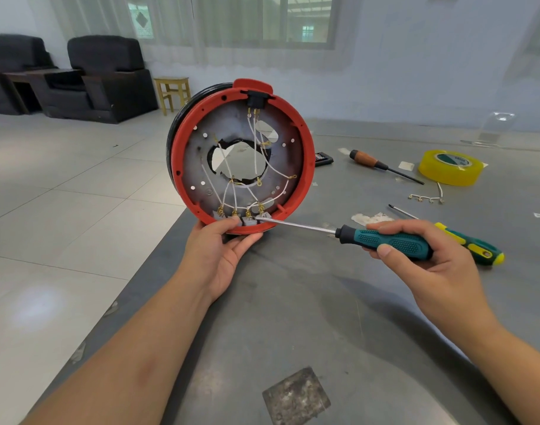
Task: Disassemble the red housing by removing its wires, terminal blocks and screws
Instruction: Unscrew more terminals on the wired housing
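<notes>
Partly thumb-hidden terminal blocks (247, 219), screwdriver (385, 240) tip obscured

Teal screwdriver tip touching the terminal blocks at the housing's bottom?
Touching. The head view shows the teal screwdriver tip meeting the grey terminal blocks with no visible gap, while the right hand holds its handle.

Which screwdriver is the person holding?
The teal-handled screwdriver, gripped by the right hand, its tip at the red housing. The yellow-green one and the wooden-handled one lie untouched on the table.
</notes>
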`<action>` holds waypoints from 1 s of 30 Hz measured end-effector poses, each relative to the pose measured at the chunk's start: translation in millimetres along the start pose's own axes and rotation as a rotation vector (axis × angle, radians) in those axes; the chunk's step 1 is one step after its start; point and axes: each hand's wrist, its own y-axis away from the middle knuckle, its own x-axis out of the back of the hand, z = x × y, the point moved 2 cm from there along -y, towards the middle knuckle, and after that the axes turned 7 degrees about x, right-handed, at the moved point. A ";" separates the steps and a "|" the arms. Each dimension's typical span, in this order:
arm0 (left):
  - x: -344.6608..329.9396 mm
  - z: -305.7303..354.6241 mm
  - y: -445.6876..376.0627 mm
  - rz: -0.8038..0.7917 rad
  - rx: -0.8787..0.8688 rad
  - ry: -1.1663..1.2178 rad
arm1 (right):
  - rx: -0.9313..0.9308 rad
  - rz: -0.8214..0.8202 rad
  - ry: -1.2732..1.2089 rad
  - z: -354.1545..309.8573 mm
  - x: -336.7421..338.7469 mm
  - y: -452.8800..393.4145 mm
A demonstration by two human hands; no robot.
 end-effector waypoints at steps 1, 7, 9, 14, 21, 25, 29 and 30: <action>0.0 0.3 0.2 0.004 -0.003 0.008 | 0.003 -0.007 0.017 -0.3 -0.6 0.7; -1.0 0.2 1.3 0.014 -0.008 0.036 | -0.031 0.002 0.062 4.4 -1.0 3.8; -0.2 -0.3 0.4 0.018 -0.005 0.046 | -0.027 -0.009 0.084 4.6 -1.8 4.5; 2.6 0.5 -1.7 0.023 -0.002 0.056 | -0.009 -0.021 0.104 5.0 -1.7 6.3; 3.1 1.3 -2.5 0.015 -0.028 0.094 | 0.051 -0.077 0.186 8.1 -3.7 7.8; 3.4 1.4 -3.8 0.029 -0.031 0.115 | 0.117 -0.135 0.249 4.5 -2.7 7.6; 4.3 1.9 -4.8 0.042 -0.033 0.130 | 0.201 -0.169 0.402 -1.3 -1.5 7.4; 4.4 2.0 -5.2 0.047 -0.033 0.133 | 0.227 -0.181 0.438 -2.4 -1.8 7.7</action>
